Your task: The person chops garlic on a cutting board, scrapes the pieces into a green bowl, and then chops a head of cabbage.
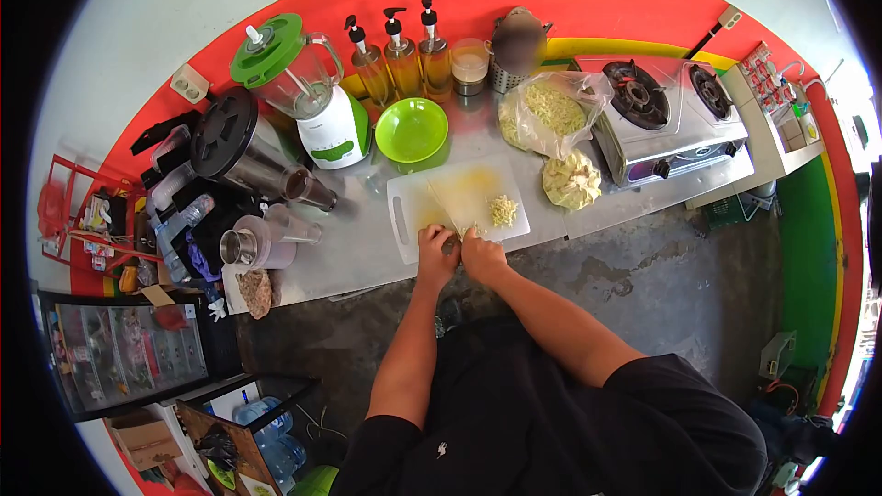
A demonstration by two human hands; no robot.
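Observation:
A white cutting board [409, 193] with yellowish stains lies on the metal counter before me. My right hand [484, 257] is closed around a knife [444, 204], its thin blade pointing up and left across the board. Close beside it, my left hand [438, 253] rests on the board's near edge with fingers curled together; whatever they hold is hidden. Pale chopped pieces [503, 210] sit in a small pile on the board's right side. To the right of the board is a partly cut cabbage [571, 180], below a clear plastic bag [551, 115] of shredded cabbage.
Behind the board stands a green bowl [412, 131], with a blender [333, 124] to its left and several pump bottles [401, 60] at the wall. A two-burner gas stove [675, 119] occupies the right. Dark canisters [253, 156] and plastic jugs [262, 241] crowd the left end.

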